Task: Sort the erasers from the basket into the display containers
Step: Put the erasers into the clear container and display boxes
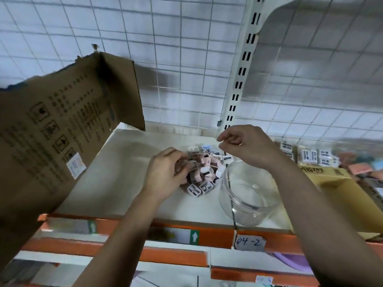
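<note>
The erasers (204,170) lie in a loose heap on the shelf (124,172), small pink, white and pale blue blocks tumbled on one another, toward the back of the board. The heap's right edge is just beside the jar (255,206), a clear, wide-mouthed one that stands upright near the shelf's front edge with nothing visible in it.

The left hand (165,172) is down at the heap's left side, fingers curled round one of the erasers. The right hand (246,146) hovers above the back of the heap and the jar's far rim, apart from the left, fingers loosely curled, thumb and forefinger tips close but not meeting; nothing shows between them.

To the left, a cardboard box (51,131) with printed handling symbols and a white sticker stands open, one flap raised over the shelf. To the right, a yellow box (335,183) sits beside the jar, and behind it are rows of labelled packs (313,156), blurred. A white wire grid (186,59) backs the shelf, with a slotted upright (242,79) rising behind the right hand. An orange rail (207,235) runs along the front edge, with a paper tag (250,242) marked "04-2" on it below the jar.
</note>
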Demonstrator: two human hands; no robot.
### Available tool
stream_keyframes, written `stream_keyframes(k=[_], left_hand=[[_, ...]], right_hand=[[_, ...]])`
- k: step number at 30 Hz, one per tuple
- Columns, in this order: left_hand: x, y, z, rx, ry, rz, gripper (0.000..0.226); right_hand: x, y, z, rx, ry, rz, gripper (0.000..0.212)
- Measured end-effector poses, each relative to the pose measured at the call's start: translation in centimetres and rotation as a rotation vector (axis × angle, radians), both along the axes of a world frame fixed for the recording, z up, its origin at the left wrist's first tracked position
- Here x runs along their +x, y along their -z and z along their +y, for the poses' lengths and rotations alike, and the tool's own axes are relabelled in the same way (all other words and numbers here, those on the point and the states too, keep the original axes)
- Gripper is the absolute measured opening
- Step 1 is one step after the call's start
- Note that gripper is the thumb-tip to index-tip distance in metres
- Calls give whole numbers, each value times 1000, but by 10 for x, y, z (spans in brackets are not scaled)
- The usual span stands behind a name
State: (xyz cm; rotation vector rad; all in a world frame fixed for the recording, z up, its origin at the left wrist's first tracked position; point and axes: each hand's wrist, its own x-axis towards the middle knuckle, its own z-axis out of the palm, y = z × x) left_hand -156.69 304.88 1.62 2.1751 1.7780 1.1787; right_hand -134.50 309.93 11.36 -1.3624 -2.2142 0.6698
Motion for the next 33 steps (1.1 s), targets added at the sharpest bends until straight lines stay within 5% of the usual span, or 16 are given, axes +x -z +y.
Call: stream_keyframes(k=[17, 24, 29, 33], left_hand=[[-5, 8, 9, -62, 32, -32, 28], [-3, 3, -1, -84, 36, -286, 21], [-4, -7, -11, -134, 81, -431, 21], [4, -15, -19, -162, 146, -641, 15]], right_hand=[[-30, -2, 37, -243, -328, -343, 27], [-38, 5, 41, -239, -371, -408, 29], [-31, 5, 44, -198, -379, -345, 19], [-14, 6, 46, -232, -320, -103, 10]])
